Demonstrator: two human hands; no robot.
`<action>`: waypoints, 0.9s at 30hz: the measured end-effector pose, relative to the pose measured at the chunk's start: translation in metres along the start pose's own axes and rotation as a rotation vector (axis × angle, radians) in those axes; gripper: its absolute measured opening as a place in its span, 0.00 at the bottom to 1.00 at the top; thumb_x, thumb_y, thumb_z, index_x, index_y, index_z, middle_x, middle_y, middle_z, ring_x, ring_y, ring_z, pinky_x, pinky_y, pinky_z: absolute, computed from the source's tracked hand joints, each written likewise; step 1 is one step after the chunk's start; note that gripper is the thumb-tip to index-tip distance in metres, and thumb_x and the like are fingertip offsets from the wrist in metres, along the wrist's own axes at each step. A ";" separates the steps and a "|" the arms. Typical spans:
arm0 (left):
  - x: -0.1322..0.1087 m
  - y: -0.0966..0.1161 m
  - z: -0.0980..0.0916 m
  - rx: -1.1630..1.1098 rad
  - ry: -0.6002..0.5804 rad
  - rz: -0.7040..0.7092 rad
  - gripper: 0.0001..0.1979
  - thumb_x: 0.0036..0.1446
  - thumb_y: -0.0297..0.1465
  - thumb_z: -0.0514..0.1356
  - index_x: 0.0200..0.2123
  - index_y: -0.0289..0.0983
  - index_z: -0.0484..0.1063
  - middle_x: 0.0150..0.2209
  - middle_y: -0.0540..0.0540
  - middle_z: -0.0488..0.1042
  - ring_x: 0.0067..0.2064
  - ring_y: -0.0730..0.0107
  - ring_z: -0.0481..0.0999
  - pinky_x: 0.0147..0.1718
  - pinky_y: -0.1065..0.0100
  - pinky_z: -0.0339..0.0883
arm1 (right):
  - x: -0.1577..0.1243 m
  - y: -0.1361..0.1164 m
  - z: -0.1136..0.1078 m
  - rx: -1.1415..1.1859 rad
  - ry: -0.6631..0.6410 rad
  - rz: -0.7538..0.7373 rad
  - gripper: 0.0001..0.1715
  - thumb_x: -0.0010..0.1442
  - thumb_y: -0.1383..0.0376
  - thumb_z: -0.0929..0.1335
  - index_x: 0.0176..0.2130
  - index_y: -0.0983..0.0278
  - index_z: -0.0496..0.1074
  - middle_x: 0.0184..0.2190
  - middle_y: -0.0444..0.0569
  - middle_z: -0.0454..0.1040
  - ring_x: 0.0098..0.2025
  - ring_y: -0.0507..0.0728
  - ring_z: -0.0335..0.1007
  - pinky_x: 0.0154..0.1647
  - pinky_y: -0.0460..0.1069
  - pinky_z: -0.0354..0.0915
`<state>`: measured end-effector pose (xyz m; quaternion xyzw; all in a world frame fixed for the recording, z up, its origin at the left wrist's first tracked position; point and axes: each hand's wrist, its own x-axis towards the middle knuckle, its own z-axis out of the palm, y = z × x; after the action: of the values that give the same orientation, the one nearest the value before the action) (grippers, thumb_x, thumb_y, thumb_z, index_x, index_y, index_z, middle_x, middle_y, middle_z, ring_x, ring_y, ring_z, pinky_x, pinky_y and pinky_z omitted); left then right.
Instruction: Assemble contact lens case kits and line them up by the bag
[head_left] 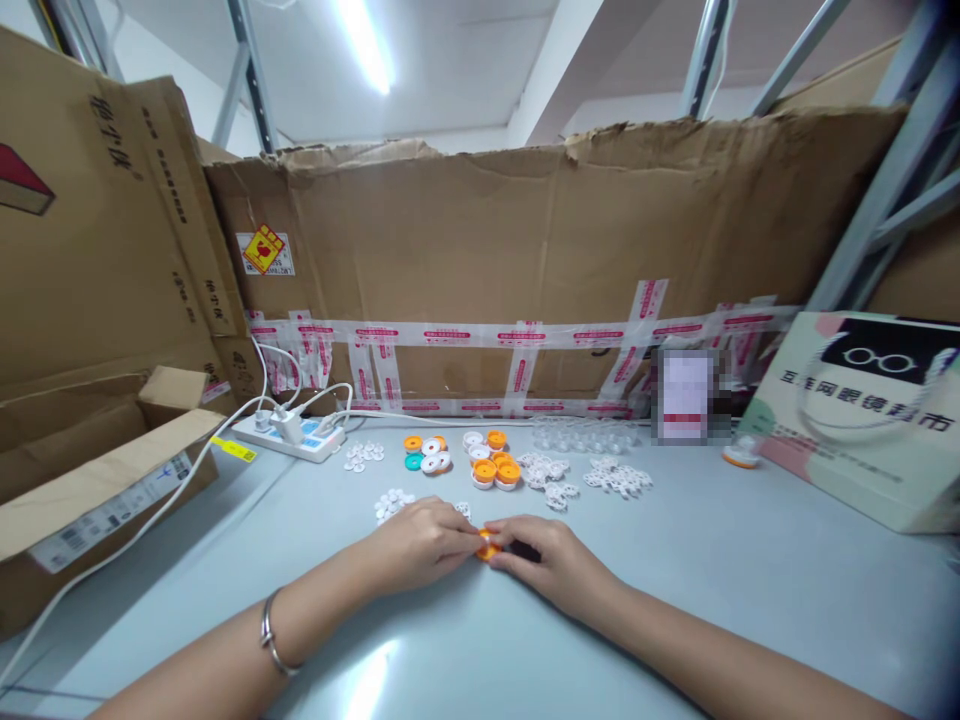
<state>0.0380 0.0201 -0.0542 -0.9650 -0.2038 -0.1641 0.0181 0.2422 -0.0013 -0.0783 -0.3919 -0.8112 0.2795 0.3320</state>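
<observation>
My left hand (421, 543) and my right hand (547, 556) meet at the middle of the grey table (750, 590), fingers pinched together on a small orange round cap (487, 546) between them. The left wrist wears a metal bracelet (270, 632). Just beyond the hands lie small white plastic discs (392, 503). Further back sit orange and white caps (495, 462), a teal cap (414, 462) and more heaps of white pieces (616, 478).
A white power strip (289, 436) with cables lies at back left, beside an open cardboard box (90, 480). A taped cardboard wall (525, 300) closes the back. A printed carton (862, 420) stands right, with an orange-and-white round item (741, 455) near it.
</observation>
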 end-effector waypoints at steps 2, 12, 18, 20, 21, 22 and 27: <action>0.000 0.000 -0.001 0.007 0.006 0.005 0.12 0.59 0.27 0.51 0.40 0.38 0.73 0.32 0.44 0.77 0.34 0.67 0.75 0.34 0.68 0.64 | 0.000 0.001 0.000 -0.005 0.000 -0.011 0.04 0.54 0.64 0.66 0.30 0.61 0.72 0.38 0.51 0.77 0.43 0.58 0.72 0.45 0.53 0.66; -0.001 0.002 -0.001 0.041 -0.008 0.011 0.12 0.59 0.27 0.50 0.40 0.38 0.73 0.32 0.43 0.76 0.35 0.67 0.74 0.35 0.68 0.64 | -0.001 0.002 0.001 -0.079 -0.020 -0.080 0.07 0.56 0.64 0.65 0.32 0.62 0.73 0.38 0.51 0.77 0.44 0.58 0.71 0.45 0.51 0.66; -0.003 0.003 -0.001 0.068 -0.010 0.025 0.11 0.58 0.26 0.52 0.41 0.38 0.72 0.34 0.45 0.76 0.35 0.66 0.74 0.34 0.66 0.63 | -0.002 0.000 0.001 -0.157 -0.052 -0.126 0.09 0.58 0.65 0.63 0.36 0.62 0.73 0.40 0.52 0.76 0.44 0.58 0.71 0.45 0.53 0.65; -0.003 0.004 -0.002 0.078 -0.005 0.034 0.11 0.57 0.26 0.52 0.40 0.37 0.72 0.34 0.45 0.76 0.35 0.66 0.74 0.35 0.67 0.63 | -0.002 0.000 0.001 -0.172 -0.056 -0.137 0.09 0.58 0.65 0.63 0.36 0.62 0.73 0.40 0.52 0.76 0.44 0.58 0.71 0.45 0.52 0.66; -0.003 0.005 -0.001 0.083 -0.001 0.038 0.11 0.57 0.26 0.52 0.39 0.37 0.73 0.34 0.45 0.76 0.35 0.67 0.73 0.35 0.67 0.63 | -0.001 0.000 0.001 -0.179 -0.057 -0.141 0.09 0.58 0.65 0.63 0.36 0.63 0.73 0.40 0.53 0.76 0.44 0.58 0.71 0.45 0.52 0.66; -0.003 0.005 -0.001 0.087 0.003 0.042 0.10 0.57 0.26 0.52 0.39 0.37 0.73 0.34 0.45 0.76 0.34 0.67 0.73 0.35 0.67 0.63 | -0.001 -0.001 0.002 -0.186 -0.056 -0.145 0.09 0.58 0.65 0.63 0.36 0.63 0.73 0.40 0.53 0.76 0.44 0.58 0.71 0.45 0.52 0.66; -0.004 0.004 0.001 0.092 0.016 0.046 0.10 0.57 0.26 0.52 0.38 0.37 0.73 0.33 0.45 0.75 0.34 0.68 0.73 0.35 0.67 0.63 | 0.000 0.001 0.003 -0.207 -0.043 -0.164 0.10 0.59 0.65 0.63 0.35 0.63 0.73 0.40 0.52 0.77 0.44 0.58 0.71 0.45 0.52 0.66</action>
<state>0.0363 0.0147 -0.0560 -0.9663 -0.1886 -0.1617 0.0677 0.2404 -0.0020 -0.0808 -0.3506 -0.8720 0.1745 0.2937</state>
